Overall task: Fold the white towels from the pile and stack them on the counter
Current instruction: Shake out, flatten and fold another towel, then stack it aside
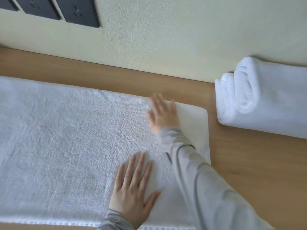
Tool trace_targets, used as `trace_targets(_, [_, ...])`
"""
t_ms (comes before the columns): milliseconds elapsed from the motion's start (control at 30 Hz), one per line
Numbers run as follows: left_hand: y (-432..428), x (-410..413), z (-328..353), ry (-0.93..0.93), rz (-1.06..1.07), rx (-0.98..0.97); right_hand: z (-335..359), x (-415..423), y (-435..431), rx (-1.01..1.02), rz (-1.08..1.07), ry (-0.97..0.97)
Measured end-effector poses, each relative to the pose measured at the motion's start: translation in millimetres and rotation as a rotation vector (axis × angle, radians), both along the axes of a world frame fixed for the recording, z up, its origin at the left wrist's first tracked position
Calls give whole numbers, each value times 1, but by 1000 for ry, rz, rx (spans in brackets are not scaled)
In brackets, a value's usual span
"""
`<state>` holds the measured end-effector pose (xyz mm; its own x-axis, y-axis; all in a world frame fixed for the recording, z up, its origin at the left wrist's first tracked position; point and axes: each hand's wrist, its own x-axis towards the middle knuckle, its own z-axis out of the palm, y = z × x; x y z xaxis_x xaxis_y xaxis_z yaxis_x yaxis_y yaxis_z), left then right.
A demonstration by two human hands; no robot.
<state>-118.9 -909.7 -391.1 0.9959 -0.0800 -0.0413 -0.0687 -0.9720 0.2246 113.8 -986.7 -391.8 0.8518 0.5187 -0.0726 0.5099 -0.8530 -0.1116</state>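
Observation:
A white towel (66, 138) lies spread flat along the wooden counter (249, 163), running off the left edge of view, with its right end folded square. My left hand (132, 186) rests flat on it near the front edge, fingers spread. My right hand (162, 113) presses flat on the towel near its far right corner; it is blurred. Both arms wear grey sleeves. A stack of folded white towels (265, 100) sits on the counter at the right, against the wall, apart from the spread towel.
A pale wall (166, 34) rises right behind the counter. Dark socket panels (76, 10) are set in the wall at top left. Bare wood shows between the spread towel and the stack.

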Motion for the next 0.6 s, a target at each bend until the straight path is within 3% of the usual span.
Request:
trace_targets(133, [-1,0,4,20,-6,13,4,34,-82,-63,-284,26])
trace_targets(233, [-2,1,8,34,-35,33,9,39,-108,103,-331,98])
trace_targets(333, [-22,-3,9,1,-216,0,16,34,-120,208,-344,11])
trace_targets(467, [-77,-11,11,-4,-482,-19,24,35,-124,52,-298,-59])
trace_targets(600, [-96,-8,10,16,-507,7,25,44,-122,-96,-217,-68])
